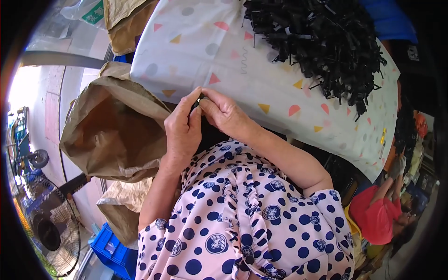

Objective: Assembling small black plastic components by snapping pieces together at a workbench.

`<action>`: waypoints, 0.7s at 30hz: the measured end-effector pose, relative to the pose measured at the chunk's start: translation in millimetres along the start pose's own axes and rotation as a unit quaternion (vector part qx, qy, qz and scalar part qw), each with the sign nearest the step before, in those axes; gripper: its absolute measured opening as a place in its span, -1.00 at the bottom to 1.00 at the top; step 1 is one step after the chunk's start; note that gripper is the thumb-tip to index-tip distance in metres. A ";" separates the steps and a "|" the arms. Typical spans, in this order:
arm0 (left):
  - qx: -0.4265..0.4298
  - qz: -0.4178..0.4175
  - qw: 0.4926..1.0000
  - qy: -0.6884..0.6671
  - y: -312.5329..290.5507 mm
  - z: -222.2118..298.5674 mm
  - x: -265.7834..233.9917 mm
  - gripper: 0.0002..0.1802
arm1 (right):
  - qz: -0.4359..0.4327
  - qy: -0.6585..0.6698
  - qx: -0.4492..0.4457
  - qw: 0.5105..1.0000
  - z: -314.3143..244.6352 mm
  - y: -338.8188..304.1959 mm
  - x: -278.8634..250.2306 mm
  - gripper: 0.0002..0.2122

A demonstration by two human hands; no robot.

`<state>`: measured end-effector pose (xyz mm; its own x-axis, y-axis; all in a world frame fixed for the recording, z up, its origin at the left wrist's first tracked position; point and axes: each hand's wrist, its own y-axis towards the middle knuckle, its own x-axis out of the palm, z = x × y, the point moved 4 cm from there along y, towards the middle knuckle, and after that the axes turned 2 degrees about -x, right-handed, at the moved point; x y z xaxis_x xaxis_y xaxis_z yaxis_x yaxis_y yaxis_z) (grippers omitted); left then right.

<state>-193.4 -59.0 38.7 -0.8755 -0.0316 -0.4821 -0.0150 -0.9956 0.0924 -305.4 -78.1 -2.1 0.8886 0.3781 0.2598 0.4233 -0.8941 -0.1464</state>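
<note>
My left hand (183, 122) and my right hand (225, 111) meet at the near edge of the table, fingertips pressed together. Between them they pinch a small black piece (195, 103), mostly hidden by the fingers. Its exact kind does not show. At the far right of the patterned tablecloth (186, 51) lies a big heap of small black plastic parts (322, 42), several with thin stems sticking out. Just left of my left hand, a large brown paper sack (116, 126) gapes with its mouth toward me; its bottom is in shadow.
Another brown sack (123, 205) slumps below the first, near a blue plastic crate (112, 249). A black fan (46, 228) stands at the lower left. On the right, a person in a red top (375, 214) sits close to the table. A yellow tool (383, 136) lies near the cloth's right edge.
</note>
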 end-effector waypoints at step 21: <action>-0.173 0.137 0.957 -0.188 -34.8 -12.3 -86.8 -0.63 | 0.288 -0.455 -0.149 0.829 -125.3 -28.2 -126.2 -0.80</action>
<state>-110.9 -22.7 66.7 -0.9363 -0.3270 -0.1281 0.3446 -0.9258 -0.1553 -451.6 -130.7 88.9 0.7513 -0.2293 -0.6188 -0.0608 -0.9578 0.2811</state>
